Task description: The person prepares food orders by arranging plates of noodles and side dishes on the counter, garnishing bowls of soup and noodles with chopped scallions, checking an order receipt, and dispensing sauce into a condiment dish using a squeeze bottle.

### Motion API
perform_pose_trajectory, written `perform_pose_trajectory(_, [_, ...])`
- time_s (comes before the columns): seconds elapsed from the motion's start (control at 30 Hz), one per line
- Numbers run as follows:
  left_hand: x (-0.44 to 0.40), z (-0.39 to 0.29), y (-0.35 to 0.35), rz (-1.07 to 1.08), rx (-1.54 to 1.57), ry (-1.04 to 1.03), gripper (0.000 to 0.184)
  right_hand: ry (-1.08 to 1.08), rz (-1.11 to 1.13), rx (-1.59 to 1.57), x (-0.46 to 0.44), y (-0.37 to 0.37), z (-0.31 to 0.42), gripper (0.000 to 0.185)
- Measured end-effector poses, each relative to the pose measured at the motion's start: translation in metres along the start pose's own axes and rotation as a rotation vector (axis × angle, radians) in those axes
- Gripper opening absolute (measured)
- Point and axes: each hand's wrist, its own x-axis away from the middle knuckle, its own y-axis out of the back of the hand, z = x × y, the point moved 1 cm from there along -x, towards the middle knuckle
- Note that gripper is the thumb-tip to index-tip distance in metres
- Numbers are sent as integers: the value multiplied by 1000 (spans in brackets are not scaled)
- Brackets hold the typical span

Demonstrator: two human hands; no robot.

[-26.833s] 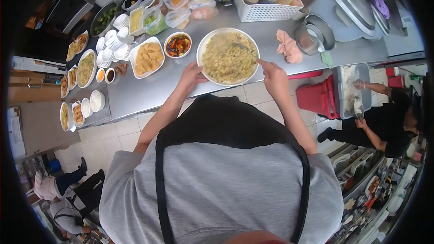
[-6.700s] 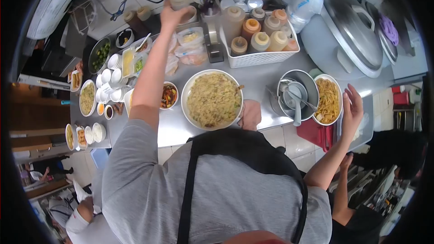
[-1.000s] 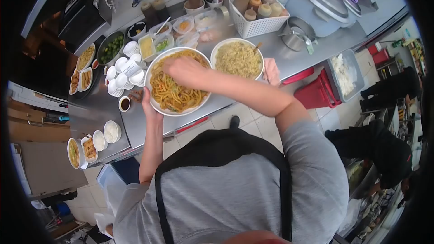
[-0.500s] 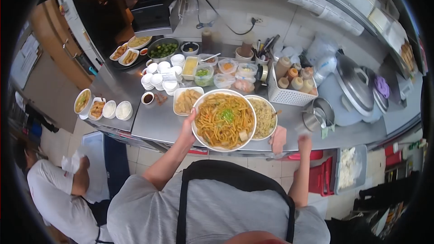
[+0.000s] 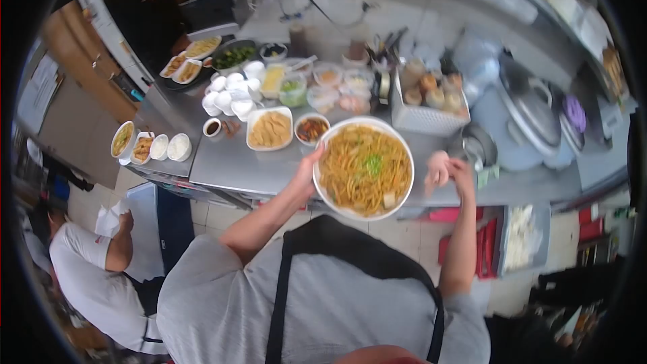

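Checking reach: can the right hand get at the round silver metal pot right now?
Likely yes: the right hand is just beside the round silver metal pot, nothing visibly between, though it holds a crumpled pink cloth.

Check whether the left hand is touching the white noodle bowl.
Touching. The head view shows the left hand gripping the left rim of the white noodle bowl, no gap between them.

Noodles (image 5: 347,174): golden brown, with bright green garnish (image 5: 371,164); bowl (image 5: 409,185): white. Cloth (image 5: 437,172): pale pink. Counter (image 5: 242,172): silver-grey. Basket (image 5: 424,121): white (its bottles (image 5: 435,99), blurred from where I stand, run tan to orange). Shirt (image 5: 350,290): plain grey; apron (image 5: 350,237): black. Bin (image 5: 486,249): red.
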Motion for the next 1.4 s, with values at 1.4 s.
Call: perform_pose_trajectory(1.4, [-74, 57, -72, 164, -119, 145, 49, 562, 80, 363, 65, 26, 55, 14])
